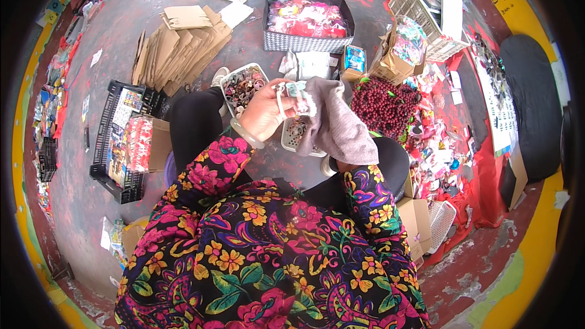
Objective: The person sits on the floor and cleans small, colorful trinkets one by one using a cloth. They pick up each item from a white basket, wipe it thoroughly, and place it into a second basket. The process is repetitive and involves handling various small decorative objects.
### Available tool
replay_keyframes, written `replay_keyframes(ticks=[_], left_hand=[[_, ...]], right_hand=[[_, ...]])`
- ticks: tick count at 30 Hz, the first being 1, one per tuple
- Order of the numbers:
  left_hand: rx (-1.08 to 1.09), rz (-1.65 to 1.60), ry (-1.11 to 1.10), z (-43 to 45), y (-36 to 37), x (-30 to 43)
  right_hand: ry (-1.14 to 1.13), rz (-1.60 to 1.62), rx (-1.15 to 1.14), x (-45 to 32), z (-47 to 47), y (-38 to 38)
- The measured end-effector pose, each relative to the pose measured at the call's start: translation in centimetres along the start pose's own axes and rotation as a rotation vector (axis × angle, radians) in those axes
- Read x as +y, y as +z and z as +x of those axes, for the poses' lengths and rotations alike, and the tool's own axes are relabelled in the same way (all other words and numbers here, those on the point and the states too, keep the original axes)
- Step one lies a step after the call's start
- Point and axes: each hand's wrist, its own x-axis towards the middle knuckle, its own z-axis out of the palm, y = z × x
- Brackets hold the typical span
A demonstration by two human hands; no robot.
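Observation:
My left hand grips a white hair accessory between thumb and fingers. A narrow white loop stands up on it, with a pale green part and a frilly white edge beside it. A mauve-grey cloth covers my right hand, whose fingers are hidden. The cloth's upper end touches the accessory's frilly side. Below my hands is a white basket holding small items, partly hidden by the cloth. Left of it, another white basket is full of hair ties.
Flattened cardboard lies ahead on the left. A black crate sits to the left. Ahead stands a patterned fabric bin of bagged items. Dark red berry-like strands and loose accessories heap up on the right, near an open carton.

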Motion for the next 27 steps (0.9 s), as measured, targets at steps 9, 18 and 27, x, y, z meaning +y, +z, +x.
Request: replay_keyframes(ticks=[9,18,27], left_hand=[[-0.011,0.249,-0.138,-0.4,1.1,-1.8],[0.074,0.029,-0.175,-0.5,1.1,-1.2],[0.078,0.013,-0.137,-0.3,0.4,-1.4]], right_hand=[[0.006,0.164,0.027,-0.8,-0.5,1.0],[-0.358,-1.045,0.07,-2.3,-1.2,0.1],[0.041,0.212,-0.024,0.6,-0.1,0.0]])
